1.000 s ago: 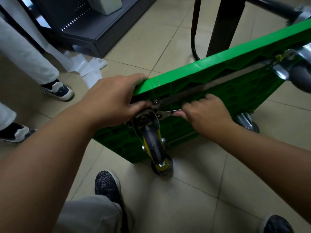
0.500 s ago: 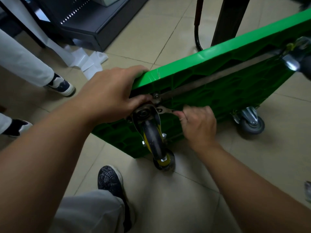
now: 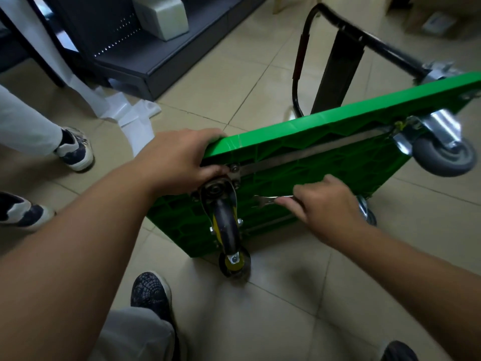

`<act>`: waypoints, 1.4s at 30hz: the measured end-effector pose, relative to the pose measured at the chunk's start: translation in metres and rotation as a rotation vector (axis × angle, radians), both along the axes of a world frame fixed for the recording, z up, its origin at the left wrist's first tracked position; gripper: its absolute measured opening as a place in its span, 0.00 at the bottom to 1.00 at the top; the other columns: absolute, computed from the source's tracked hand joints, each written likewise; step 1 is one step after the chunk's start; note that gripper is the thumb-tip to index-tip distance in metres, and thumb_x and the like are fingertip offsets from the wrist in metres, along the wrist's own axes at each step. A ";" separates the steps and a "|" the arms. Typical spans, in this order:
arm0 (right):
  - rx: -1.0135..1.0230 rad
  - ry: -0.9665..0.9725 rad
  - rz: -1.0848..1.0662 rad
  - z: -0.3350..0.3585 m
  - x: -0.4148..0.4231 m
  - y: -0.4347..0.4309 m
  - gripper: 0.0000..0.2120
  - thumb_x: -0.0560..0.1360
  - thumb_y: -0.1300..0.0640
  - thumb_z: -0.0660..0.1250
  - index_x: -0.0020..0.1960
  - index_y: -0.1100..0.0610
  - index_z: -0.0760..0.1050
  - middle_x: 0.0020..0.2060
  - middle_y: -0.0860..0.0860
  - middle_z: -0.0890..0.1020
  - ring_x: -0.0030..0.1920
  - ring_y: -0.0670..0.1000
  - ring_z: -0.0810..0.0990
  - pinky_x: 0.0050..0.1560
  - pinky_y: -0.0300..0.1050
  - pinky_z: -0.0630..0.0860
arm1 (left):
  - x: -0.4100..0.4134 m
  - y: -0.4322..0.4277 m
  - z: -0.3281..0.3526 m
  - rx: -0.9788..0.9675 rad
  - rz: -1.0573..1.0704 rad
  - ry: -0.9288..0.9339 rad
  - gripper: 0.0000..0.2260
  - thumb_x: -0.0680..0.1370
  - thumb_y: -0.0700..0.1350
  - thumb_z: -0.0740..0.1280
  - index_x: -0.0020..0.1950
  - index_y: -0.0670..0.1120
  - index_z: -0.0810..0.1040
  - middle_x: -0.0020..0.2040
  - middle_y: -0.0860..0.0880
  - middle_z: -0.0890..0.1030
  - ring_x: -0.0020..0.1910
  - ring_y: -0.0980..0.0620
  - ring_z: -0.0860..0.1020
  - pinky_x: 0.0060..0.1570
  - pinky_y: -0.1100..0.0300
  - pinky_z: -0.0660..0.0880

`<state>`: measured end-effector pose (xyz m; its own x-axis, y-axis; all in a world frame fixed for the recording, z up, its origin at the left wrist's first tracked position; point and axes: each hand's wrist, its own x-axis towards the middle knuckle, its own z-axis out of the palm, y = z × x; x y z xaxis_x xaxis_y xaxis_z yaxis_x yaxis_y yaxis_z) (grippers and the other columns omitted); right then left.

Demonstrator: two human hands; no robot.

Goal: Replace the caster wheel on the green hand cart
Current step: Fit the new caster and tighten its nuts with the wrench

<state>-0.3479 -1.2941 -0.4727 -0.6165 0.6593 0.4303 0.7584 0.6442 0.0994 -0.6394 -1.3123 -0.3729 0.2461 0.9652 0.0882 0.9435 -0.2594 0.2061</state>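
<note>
Beige floor tiles (image 3: 260, 321) run across the whole room, with a dark metal shelf unit (image 3: 161, 61) at the far left holding a white box (image 3: 162, 18). A loose strip of white paper (image 3: 130, 118) trails over the floor in front of it. Another person's shoe (image 3: 74, 149) stands near that paper, well apart from your work.

You have the green hand cart (image 3: 338, 162) tipped up on its edge, underside facing you and its black handle (image 3: 364, 37) lying on the far side. Your left hand (image 3: 179, 157) grips the cart's upper near corner, fingers curled over the rim and thumb down by the mounting plate. Your right hand (image 3: 325, 204) holds a flat wrench (image 3: 268, 200), its open end pointing toward the plate but clear of it, not seated on any fastener.

The caster wheel (image 3: 226, 225), dark tread with a yellow hub, sits on the near corner with its tyre touching the floor. A bolt head (image 3: 235, 168) shows at the top of its plate. A grey caster (image 3: 442, 155) at the far corner looks sound.

By my reading you are early in the job: the old caster is not yet off, and how loose its fasteners are cannot be told. Unbolting, swapping and tightening are all left, and no replacement caster is in sight.
</note>
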 end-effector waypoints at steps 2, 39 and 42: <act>0.048 -0.149 0.056 0.041 0.006 0.012 0.29 0.82 0.37 0.51 0.33 0.53 0.74 0.26 0.52 0.79 0.27 0.54 0.77 0.42 0.49 0.72 | 0.001 0.000 0.000 -0.005 0.011 -0.008 0.21 0.77 0.58 0.72 0.69 0.58 0.74 0.55 0.49 0.83 0.53 0.43 0.80 0.44 0.54 0.70; 0.481 -0.883 0.256 0.157 -0.088 0.043 0.23 0.85 0.43 0.50 0.38 0.53 0.69 0.31 0.50 0.70 0.32 0.52 0.69 0.46 0.50 0.57 | 0.001 -0.009 -0.003 0.085 0.054 -0.085 0.22 0.78 0.60 0.70 0.71 0.59 0.74 0.57 0.51 0.84 0.55 0.44 0.80 0.45 0.54 0.71; 0.482 -0.820 0.254 0.151 -0.088 0.045 0.24 0.85 0.41 0.47 0.38 0.53 0.66 0.32 0.51 0.68 0.32 0.53 0.67 0.49 0.49 0.65 | 0.000 -0.010 -0.002 0.086 0.066 -0.087 0.22 0.78 0.60 0.70 0.71 0.59 0.74 0.57 0.51 0.84 0.54 0.45 0.80 0.44 0.54 0.71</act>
<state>-0.4359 -1.2496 -0.3214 -0.9432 0.3322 -0.0057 0.1819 0.5305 0.8279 -0.6394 -1.3228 -0.3753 0.1698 0.9671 0.1894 0.9387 -0.2172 0.2677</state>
